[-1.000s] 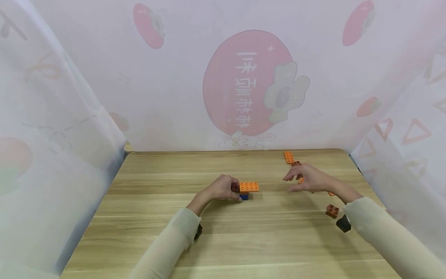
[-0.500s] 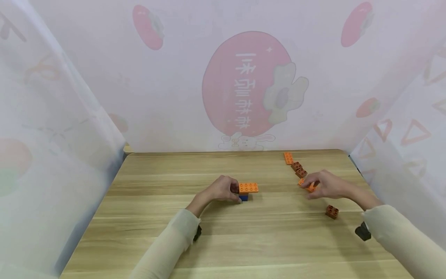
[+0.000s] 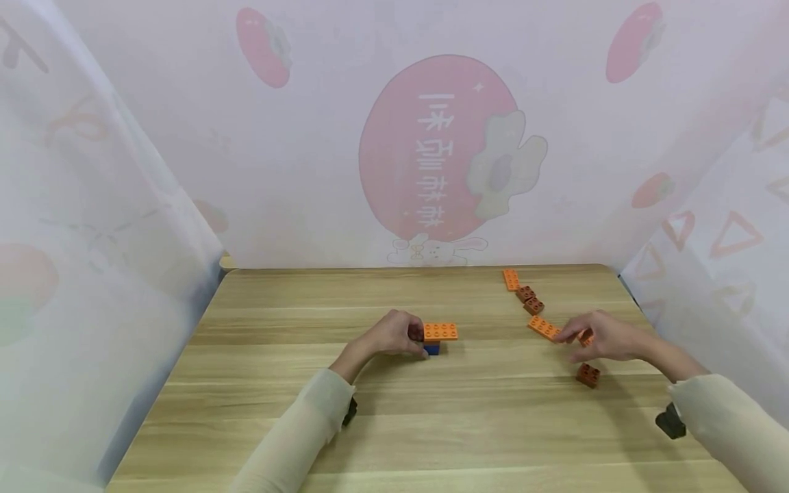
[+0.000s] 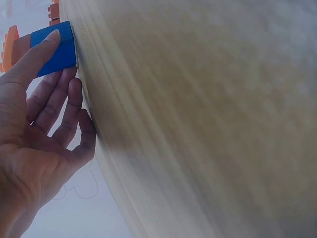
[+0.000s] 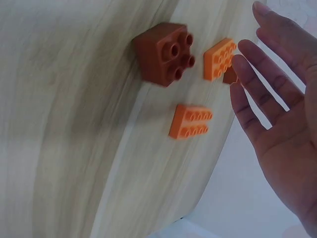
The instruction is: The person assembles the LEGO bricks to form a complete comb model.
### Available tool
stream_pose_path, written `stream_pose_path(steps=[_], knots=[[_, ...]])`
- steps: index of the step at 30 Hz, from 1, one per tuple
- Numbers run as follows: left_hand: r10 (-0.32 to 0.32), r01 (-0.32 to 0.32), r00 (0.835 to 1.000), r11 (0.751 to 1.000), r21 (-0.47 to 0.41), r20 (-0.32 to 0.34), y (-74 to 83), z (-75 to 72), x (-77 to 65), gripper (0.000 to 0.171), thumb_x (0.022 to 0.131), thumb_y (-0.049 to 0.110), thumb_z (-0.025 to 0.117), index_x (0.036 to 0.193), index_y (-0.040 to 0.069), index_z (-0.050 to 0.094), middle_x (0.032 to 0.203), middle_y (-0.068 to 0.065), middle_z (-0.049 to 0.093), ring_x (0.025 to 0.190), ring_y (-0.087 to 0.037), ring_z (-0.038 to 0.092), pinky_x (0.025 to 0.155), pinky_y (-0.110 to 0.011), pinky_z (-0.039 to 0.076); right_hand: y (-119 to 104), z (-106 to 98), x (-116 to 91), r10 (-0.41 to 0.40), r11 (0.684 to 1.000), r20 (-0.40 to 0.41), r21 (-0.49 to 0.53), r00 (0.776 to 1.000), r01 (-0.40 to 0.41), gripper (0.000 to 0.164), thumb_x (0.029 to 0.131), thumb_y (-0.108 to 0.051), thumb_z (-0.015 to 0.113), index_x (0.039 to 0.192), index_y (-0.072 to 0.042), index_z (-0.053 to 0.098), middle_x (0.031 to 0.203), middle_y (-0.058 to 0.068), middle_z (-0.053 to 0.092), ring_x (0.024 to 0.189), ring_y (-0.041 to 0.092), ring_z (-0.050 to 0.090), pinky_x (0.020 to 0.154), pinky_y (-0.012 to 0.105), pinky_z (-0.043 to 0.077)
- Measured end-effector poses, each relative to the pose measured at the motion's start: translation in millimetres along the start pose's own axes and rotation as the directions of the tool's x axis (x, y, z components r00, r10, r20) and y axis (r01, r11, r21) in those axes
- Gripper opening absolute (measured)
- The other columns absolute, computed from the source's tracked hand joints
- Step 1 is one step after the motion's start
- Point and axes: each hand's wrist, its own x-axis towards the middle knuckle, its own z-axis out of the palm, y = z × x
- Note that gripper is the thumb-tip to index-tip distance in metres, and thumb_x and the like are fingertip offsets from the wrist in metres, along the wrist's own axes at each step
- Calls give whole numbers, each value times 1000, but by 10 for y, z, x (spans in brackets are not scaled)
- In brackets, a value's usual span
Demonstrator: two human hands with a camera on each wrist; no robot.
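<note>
On the table stands a small stack: a blue brick (image 4: 62, 55) at the bottom, a brown brick (image 4: 21, 45) above it, and an orange eight-stud brick (image 3: 440, 331) jutting out on top. My left hand (image 3: 391, 333) grips this stack, its thumb against the blue brick. Over at the right, my right hand (image 3: 607, 337) hovers with fingers extended and nothing in its grasp. Beneath it lie an orange brick (image 5: 192, 121), partly hidden in the head view, and a brown four-stud brick (image 5: 163, 54). Another orange brick (image 3: 544, 328) lies just left of the fingertips.
Two brown bricks (image 3: 529, 300) and an orange brick (image 3: 511, 279) trail toward the far edge of the wooden table (image 3: 308, 301). White printed curtains (image 3: 308, 171) enclose the table at the back and both sides.
My right hand has moved right and toward me, passing over the orange bricks and uncovering the brown and orange ones behind. My left hand keeps its grip on the stack.
</note>
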Motion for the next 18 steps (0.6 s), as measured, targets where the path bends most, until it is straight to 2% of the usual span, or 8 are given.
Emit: stream_pose_path(steps=[7, 15, 18], knots=[[-1, 1, 1000, 1000, -7, -2, -5, -5, -4, 26, 80, 23, 96, 94, 12, 76, 83, 7, 72, 73, -7, 62, 70, -24, 53, 50, -19, -151, 42, 998, 8, 43, 999, -42, 40, 89, -21, 88, 122, -3, 77, 120, 16, 75, 102, 22, 72, 83, 41, 61], [-2, 2, 1000, 1000, -16, 5, -19, 3, 5, 26, 80, 22, 95, 95, 12, 77, 84, 7, 73, 74, -6, 64, 71, -23, 54, 175, 24, -291, 16, 990, 54, 139, 998, -23, 43, 88, -16, 88, 123, 5, 73, 120, 22, 72, 104, 19, 72, 84, 36, 62], [-7, 8, 1000, 1000, -14, 3, -22, 2, 9, 26, 80, 23, 95, 95, 12, 77, 84, 8, 72, 74, -5, 63, 71, -23, 54, 218, 47, -327, 18, 989, 59, 144, 998, -27, 45, 87, -17, 89, 123, 6, 73, 120, 23, 72, 104, 17, 72, 84, 34, 62]])
